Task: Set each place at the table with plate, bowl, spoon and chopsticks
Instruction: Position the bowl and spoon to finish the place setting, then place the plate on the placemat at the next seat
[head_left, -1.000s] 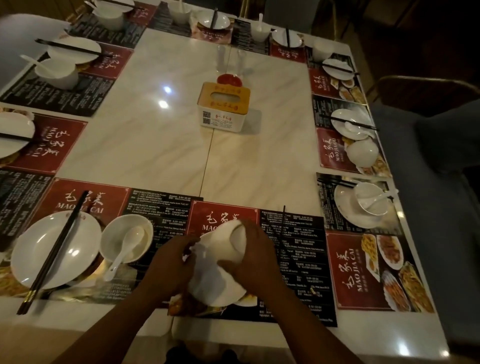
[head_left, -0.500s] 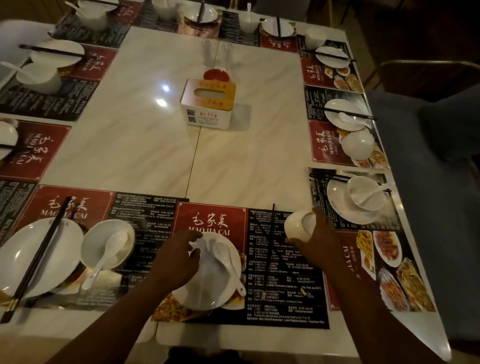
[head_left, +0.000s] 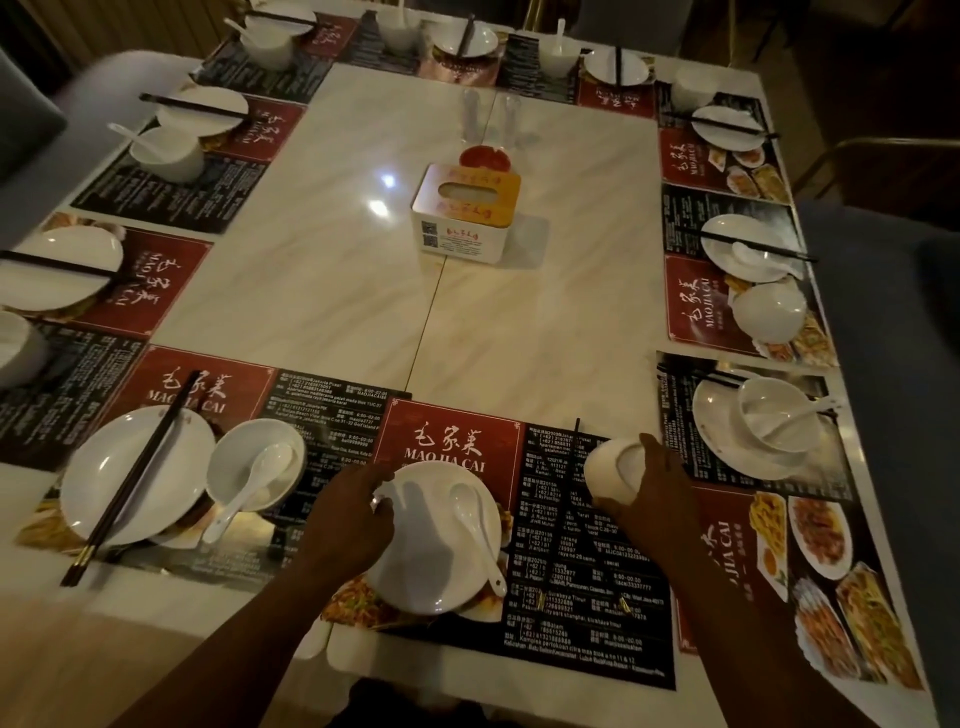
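A white plate (head_left: 426, 561) lies on the red and black placemat (head_left: 587, 587) at the near edge in front of me. A white spoon (head_left: 475, 525) rests on the plate's right side. My left hand (head_left: 353, 514) grips the plate's left rim. My right hand (head_left: 654, 488) holds a white bowl (head_left: 610, 475), tilted, just above the black part of the placemat to the right of the plate. A pair of dark chopsticks (head_left: 577, 499) lies on the mat between plate and bowl, hard to make out.
To the left, a plate with chopsticks (head_left: 130, 478) and a bowl with a spoon (head_left: 257, 465) are laid. More laid places ring the table. At the right, a bowl sits on a plate (head_left: 743, 431). A tissue box (head_left: 465, 213) stands mid-table.
My right hand lifted the bowl off the plate and carried it right over the mat. The spoon now lies bare on the plate. My left hand stayed on the plate's rim.
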